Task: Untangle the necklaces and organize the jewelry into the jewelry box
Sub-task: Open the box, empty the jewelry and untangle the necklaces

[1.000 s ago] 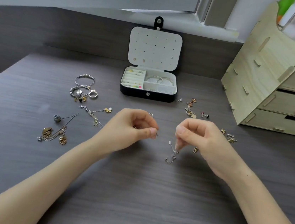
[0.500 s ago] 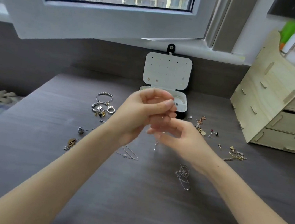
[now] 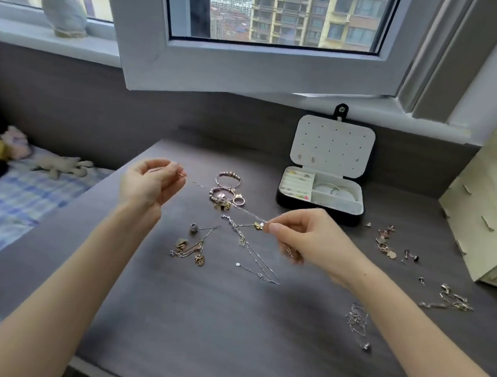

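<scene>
Left hand [image 3: 150,184] up over the desk [image 3: 224,326] left side, grip pinching one end of a thin necklace chain [image 3: 250,216]. Right hand [image 3: 310,238] grip pinching the other end, fingertips just beside a butterfly charm [image 3: 257,225]. Chain spans between them above the bracelets [image 3: 227,182]; mid-span too fine for me to trace. More tangled necklaces [image 3: 251,253] lie on the desk between the hands. Jewelry box [image 3: 316,211] open at the back, lid upright, bangle [image 3: 331,188] in its right compartment.
</scene>
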Tool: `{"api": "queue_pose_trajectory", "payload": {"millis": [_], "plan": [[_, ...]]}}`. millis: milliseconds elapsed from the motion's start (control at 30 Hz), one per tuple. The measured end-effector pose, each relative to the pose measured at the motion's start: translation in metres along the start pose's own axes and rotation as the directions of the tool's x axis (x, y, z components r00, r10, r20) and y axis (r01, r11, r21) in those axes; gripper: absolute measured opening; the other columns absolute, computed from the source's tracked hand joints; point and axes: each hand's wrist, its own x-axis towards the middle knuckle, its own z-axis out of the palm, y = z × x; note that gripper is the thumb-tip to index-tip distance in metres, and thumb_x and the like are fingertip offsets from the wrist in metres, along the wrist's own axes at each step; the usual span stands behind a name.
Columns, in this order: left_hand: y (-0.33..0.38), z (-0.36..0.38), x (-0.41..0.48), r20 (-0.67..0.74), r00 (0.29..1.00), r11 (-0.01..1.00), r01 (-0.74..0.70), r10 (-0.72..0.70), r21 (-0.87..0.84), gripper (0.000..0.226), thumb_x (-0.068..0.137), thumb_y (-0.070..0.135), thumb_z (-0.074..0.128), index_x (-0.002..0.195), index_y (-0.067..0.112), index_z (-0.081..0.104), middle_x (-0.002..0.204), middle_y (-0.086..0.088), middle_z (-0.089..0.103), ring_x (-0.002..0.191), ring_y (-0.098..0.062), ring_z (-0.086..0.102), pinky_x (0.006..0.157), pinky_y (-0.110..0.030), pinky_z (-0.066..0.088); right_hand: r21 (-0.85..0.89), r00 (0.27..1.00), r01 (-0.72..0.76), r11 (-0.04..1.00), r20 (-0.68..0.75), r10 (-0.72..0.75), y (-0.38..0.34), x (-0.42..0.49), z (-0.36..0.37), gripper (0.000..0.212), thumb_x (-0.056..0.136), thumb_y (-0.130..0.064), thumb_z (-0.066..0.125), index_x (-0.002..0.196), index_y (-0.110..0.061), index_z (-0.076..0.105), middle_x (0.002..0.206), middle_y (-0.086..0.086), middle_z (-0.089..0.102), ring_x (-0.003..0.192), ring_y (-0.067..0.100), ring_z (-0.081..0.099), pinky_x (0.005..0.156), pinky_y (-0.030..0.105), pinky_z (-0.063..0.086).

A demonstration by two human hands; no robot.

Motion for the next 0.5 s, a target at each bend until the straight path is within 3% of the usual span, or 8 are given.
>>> {"api": "queue_pose_trajectory", "payload": {"millis": [133,233,367,500], "plan": [[-0.002,-0.036,0.034,-0.08,0.983,0.931,-0.127,0.163,0.342,0.018,0.087,0.0,0.062,0.076,0.011,0.052,0.074,-0.009,0.061,0.051,-0.005,0.06,0.049,-0.015,0.05,-0.152,0.994,0.032,0.988,0.109,-0.015,-0.014,0.025,0.042,0.012,0.088,-0.008,0.057,0.088,-0.003,0.069,0.062,0.008,0.059,0.044,0.009,0.046,0.043,0.018,0.038],[0.01,-0.055,0.056,-0.064,0.962,0.799,-0.184,0.266,0.573,0.02,0.082,0.0,0.064,0.073,0.015,0.054,0.071,-0.008,0.061,0.053,-0.009,0.058,0.05,-0.018,0.047,-0.329,0.988,0.135,0.935,0.11,-0.104,-0.021,0.045,0.065,0.017,0.085,-0.005,0.055,0.088,-0.001,0.071,0.07,0.01,0.064,0.053,0.007,0.049,0.059,0.019,0.044],[0.017,-0.072,0.079,-0.113,0.942,0.709,-0.157,0.317,0.688,0.022,0.074,0.003,0.067,0.07,0.02,0.054,0.074,-0.007,0.063,0.067,-0.023,0.061,0.063,-0.033,0.05,-0.503,0.97,0.169,0.848,-0.066,-0.233,-0.024,0.083,0.078,0.02,0.086,-0.008,0.055,0.096,-0.009,0.072,0.095,0.007,0.068,0.093,0.02,0.059,0.081,0.026,0.043],[0.01,-0.077,0.089,-0.12,0.937,0.612,-0.113,0.328,0.783,0.017,0.07,0.002,0.063,0.069,0.018,0.057,0.081,-0.009,0.068,0.076,-0.032,0.066,0.072,-0.04,0.054,-0.626,0.975,0.162,0.763,-0.018,-0.222,-0.013,0.107,0.087,0.02,0.087,-0.01,0.055,0.1,-0.01,0.07,0.105,0.01,0.067,0.104,0.026,0.057,0.082,0.025,0.041]]}}
